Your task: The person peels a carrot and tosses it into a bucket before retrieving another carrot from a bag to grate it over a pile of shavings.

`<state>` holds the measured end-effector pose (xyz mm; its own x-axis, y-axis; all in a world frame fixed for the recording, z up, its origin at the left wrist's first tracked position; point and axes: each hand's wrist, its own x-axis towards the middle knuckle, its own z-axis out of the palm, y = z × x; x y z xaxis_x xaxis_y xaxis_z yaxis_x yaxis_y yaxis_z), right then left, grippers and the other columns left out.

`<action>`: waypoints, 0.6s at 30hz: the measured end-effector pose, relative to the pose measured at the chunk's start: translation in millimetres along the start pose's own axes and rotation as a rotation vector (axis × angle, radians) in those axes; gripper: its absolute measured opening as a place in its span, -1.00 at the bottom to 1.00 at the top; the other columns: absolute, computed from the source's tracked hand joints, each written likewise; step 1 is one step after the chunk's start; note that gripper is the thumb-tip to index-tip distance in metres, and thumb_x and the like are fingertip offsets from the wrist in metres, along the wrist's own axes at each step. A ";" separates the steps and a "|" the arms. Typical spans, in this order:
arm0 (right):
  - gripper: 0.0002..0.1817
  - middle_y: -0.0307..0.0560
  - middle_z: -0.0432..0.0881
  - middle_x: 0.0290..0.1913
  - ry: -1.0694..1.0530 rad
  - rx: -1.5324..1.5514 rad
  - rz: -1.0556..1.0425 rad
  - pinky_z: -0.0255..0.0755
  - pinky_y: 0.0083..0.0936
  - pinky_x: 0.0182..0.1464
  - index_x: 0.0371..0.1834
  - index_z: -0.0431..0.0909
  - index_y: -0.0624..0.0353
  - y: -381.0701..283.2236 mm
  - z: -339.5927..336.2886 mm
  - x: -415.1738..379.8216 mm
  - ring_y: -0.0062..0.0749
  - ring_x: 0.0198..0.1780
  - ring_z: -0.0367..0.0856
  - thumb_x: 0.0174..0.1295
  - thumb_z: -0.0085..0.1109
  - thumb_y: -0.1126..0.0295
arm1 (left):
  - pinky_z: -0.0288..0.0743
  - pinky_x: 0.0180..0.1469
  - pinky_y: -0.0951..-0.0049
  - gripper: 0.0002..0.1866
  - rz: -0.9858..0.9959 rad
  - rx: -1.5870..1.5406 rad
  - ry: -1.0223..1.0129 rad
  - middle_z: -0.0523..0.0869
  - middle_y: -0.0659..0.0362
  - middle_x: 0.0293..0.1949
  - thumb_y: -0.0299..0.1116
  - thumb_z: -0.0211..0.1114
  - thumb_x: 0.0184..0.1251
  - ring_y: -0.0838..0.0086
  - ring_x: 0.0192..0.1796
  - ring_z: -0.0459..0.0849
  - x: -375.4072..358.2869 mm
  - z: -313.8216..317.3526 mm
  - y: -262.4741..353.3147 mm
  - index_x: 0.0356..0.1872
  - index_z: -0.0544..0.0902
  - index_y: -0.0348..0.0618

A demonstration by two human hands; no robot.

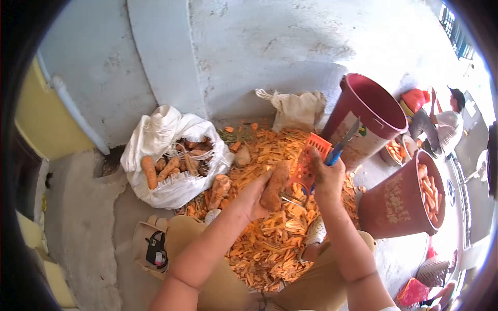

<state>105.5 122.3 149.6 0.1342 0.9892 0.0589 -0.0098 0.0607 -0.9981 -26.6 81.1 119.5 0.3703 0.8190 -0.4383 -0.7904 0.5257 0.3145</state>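
In front of me, my left hand (255, 196) is closed round a thick, dirt-brown carrot (275, 187). My right hand (329, 179) grips a knife (346, 141) by its blue handle, with the blade pointing up and away. An orange plastic piece with holes (314, 147) is also at the right hand's fingers, just right of the carrot; its full shape is hidden. Below the hands, a thick layer of orange peelings (267, 249) covers the floor between my legs. A large, rough carrot (221, 187) lies left of my left hand.
An open white sack (148, 127) holding unpeeled carrots stands at left. Two dark red buckets are at right: one upright (358, 96), one tilted (384, 207) with peeled carrots (429, 192). A beige sack (300, 110) leans by the wall. Another person (448, 124) sits far right.
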 end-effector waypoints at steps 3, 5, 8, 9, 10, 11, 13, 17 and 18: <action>-0.80 -0.25 0.52 -0.51 0.022 0.016 -0.007 0.32 -0.72 -0.53 -0.39 0.44 0.24 3.4 -7.4 -3.6 -0.70 -0.57 0.41 0.03 0.10 0.33 | 0.45 -0.40 0.40 -0.66 -0.077 0.132 -0.045 0.55 0.15 -0.30 -0.14 -0.20 0.27 0.43 -0.34 0.54 11.1 -7.4 -19.8 -0.17 0.43 -0.15; -0.82 -0.21 0.51 -0.54 0.030 -0.133 -0.021 0.32 -0.63 -0.51 -0.39 0.43 0.24 4.8 -5.3 -8.8 -0.60 -0.59 0.40 0.01 0.10 0.36 | 0.45 -0.42 0.38 -0.65 -0.132 0.038 -0.181 0.54 0.10 -0.34 -0.14 -0.21 0.27 0.40 -0.36 0.54 31.6 -30.8 -29.1 -0.17 0.40 -0.18; -0.83 -0.11 0.47 -0.60 0.019 -0.279 -0.198 0.30 -0.51 -0.50 -0.39 0.43 0.24 25.4 -5.6 -3.8 -0.45 -0.60 0.39 -0.02 0.11 0.39 | 0.45 -0.41 0.38 -0.64 -0.137 -0.021 -0.104 0.53 0.10 -0.38 -0.13 -0.23 0.27 0.39 -0.41 0.53 40.8 -24.8 -31.9 -0.18 0.38 -0.20; -0.82 -0.11 0.47 -0.61 0.051 -0.384 -0.236 0.30 -0.51 -0.50 -0.40 0.43 0.25 26.9 -7.0 -1.7 -0.45 -0.60 0.39 -0.02 0.11 0.39 | 0.45 -0.39 0.39 -0.63 -0.133 0.057 -0.107 0.53 0.10 -0.38 -0.13 -0.24 0.27 0.39 -0.41 0.53 42.2 -26.5 -32.2 -0.17 0.38 -0.20; -0.82 -0.10 0.46 -0.61 0.084 -0.488 -0.272 0.30 -0.51 -0.51 -0.41 0.42 0.26 28.3 -9.0 1.1 -0.44 -0.61 0.39 -0.02 0.11 0.38 | 0.45 -0.38 0.40 -0.63 -0.129 0.136 -0.109 0.52 0.10 -0.37 -0.13 -0.25 0.28 0.40 -0.41 0.52 42.5 -29.3 -31.3 -0.17 0.37 -0.21; -0.81 -0.10 0.46 -0.62 0.117 -0.590 -0.305 0.29 -0.51 -0.51 -0.41 0.42 0.27 29.8 -11.8 4.6 -0.44 -0.61 0.39 -0.02 0.11 0.37 | 0.45 -0.37 0.41 -0.63 -0.127 0.217 -0.110 0.52 0.10 -0.37 -0.13 -0.25 0.28 0.40 -0.41 0.52 42.4 -32.1 -30.5 -0.16 0.36 -0.21; -0.83 -0.11 0.43 -0.66 0.227 -0.353 -0.195 0.26 -0.50 -0.60 -0.47 0.40 0.28 29.4 -31.2 36.1 -0.47 -0.65 0.37 0.00 0.10 0.38 | 0.44 -0.39 0.48 -0.62 -0.199 0.391 -0.099 0.51 0.16 -0.38 -0.11 -0.25 0.28 0.48 -0.39 0.50 30.3 -23.4 -28.0 -0.17 0.35 -0.21; -0.84 -0.17 0.47 -0.62 0.375 -0.121 -0.214 0.23 -0.66 -0.78 -0.48 0.36 0.25 24.1 -61.1 74.3 -0.61 -0.73 0.37 0.07 0.04 0.38 | 0.43 -0.40 0.53 -0.60 -0.198 0.418 -0.192 0.51 0.19 -0.40 -0.09 -0.27 0.29 0.53 -0.40 0.49 22.0 -28.5 -24.1 -0.11 0.32 -0.21; -0.84 -0.17 0.47 -0.61 0.305 -0.087 -0.175 0.24 -0.67 -0.78 -0.47 0.37 0.25 17.1 -53.6 63.1 -0.62 -0.73 0.38 0.07 0.03 0.37 | 0.44 -0.42 0.50 -0.59 -0.203 0.414 -0.136 0.51 0.16 -0.39 -0.08 -0.25 0.28 0.49 -0.39 0.51 23.5 -29.3 -21.3 -0.11 0.33 -0.21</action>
<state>166.9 178.6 135.3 0.4164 0.8786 0.2338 0.1224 0.2006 -0.9720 -15.4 82.4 77.9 0.5792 0.6984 -0.4204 -0.4446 0.7029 0.5551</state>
